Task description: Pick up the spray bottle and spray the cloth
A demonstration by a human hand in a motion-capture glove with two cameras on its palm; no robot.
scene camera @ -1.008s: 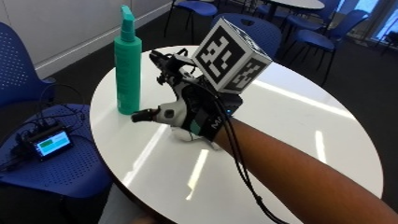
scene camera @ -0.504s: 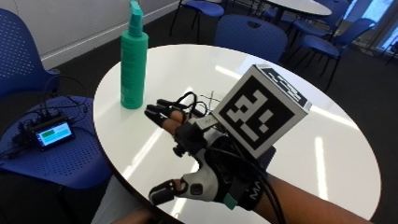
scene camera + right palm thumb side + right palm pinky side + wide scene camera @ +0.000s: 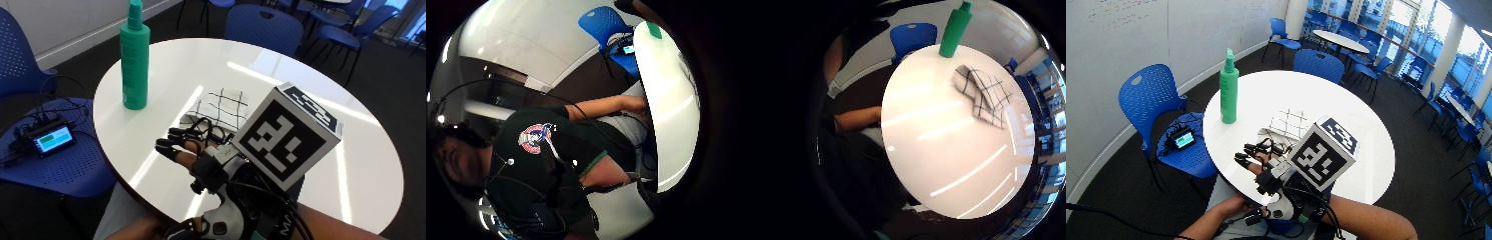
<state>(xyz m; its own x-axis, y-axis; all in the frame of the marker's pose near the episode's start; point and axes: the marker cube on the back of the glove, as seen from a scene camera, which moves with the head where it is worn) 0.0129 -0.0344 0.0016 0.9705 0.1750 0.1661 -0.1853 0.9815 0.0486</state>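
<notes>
A tall green spray bottle (image 3: 134, 60) stands upright near the left rim of the round white table (image 3: 346, 150). A white cloth with a black grid (image 3: 219, 107) lies crumpled in the middle of the table, to the right of the bottle. My gloved right hand (image 3: 193, 150) hovers over the near edge of the table, just short of the cloth. Its fingers are loosely bent and hold nothing. The little finger side palm view shows the bottle (image 3: 955, 30) and the cloth (image 3: 983, 95) well away from the palm. The wide view shows the bottle (image 3: 1228, 87), cloth (image 3: 1287, 123) and hand (image 3: 1259, 155) alike.
A blue chair (image 3: 20, 65) stands left of the table with a small screen device (image 3: 50, 137) and cables on its seat. More blue chairs (image 3: 266, 25) stand beyond the far rim. My bare left arm (image 3: 1216, 220) stays below the near edge.
My hand has drawn back from beside the bottle toward the near edge of the table, uncovering the cloth. The bottle has stayed put.
</notes>
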